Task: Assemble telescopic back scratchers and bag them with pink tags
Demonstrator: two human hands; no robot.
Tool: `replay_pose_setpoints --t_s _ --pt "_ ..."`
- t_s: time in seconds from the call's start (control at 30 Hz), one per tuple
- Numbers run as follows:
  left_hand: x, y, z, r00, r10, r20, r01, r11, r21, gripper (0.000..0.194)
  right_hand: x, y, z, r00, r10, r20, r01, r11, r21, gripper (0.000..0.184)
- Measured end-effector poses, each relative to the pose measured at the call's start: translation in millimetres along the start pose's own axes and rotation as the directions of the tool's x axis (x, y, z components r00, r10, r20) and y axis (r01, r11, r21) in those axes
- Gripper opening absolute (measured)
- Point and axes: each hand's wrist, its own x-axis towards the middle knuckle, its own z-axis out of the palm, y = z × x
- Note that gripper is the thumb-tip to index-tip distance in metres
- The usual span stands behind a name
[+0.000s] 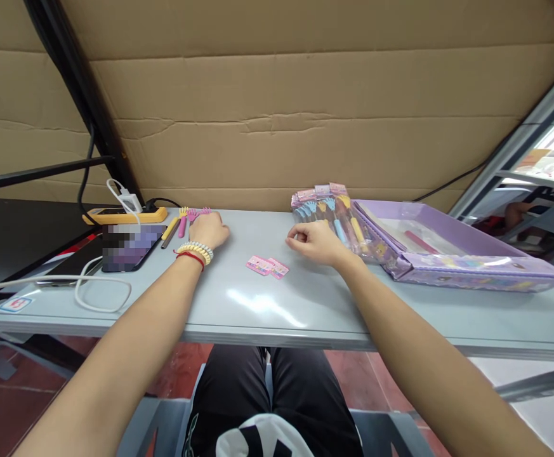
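Observation:
My left hand (210, 231) rests on the table with its fingers curled down, over a pink stick with a small hand-shaped top (204, 211). Its shaft and my fingertips are mostly hidden. Just left lie a pink hand-topped stick (182, 227) and a yellow one (171, 230). My right hand (315, 242) is loosely closed above the table, thumb and fingertips together, and I see nothing in it. Behind it is a clear packet (348, 216) of blue and yellow hand-topped sticks. Two small pink printed cards (259, 264) overlap between my hands.
A purple box (467, 273) with plastic wrapping stands open at the right. At the left are a phone (136, 247), a dark flat device (70, 263), a white cable (100, 310) and a yellow power strip (155, 216). Cardboard (277, 95) walls off the table's back.

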Motion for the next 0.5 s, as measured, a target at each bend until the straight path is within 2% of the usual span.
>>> replay_pose_setpoints --t_s 0.1,0.17,0.37,0.5 --pt "4 -12 -2.8 0.992 -0.128 -0.021 0.128 0.991 0.029 0.041 -1 -2 1 1.000 0.003 0.022 -0.002 1.000 -0.009 0.016" --pt "5 -17 -2.6 0.985 -0.169 -0.026 0.170 0.985 0.042 0.041 -1 -3 2 0.998 0.008 0.060 -0.007 1.000 -0.017 0.016" --pt "8 -17 2.3 0.969 -0.237 -0.065 0.243 0.964 0.103 0.041 -1 -5 1 0.993 0.035 0.110 -0.031 0.999 -0.044 0.016" --pt "9 -15 3.9 0.970 -0.239 -0.037 0.242 0.959 0.149 0.037 0 -7 0 0.990 0.044 0.134 -0.038 0.998 -0.053 0.015"
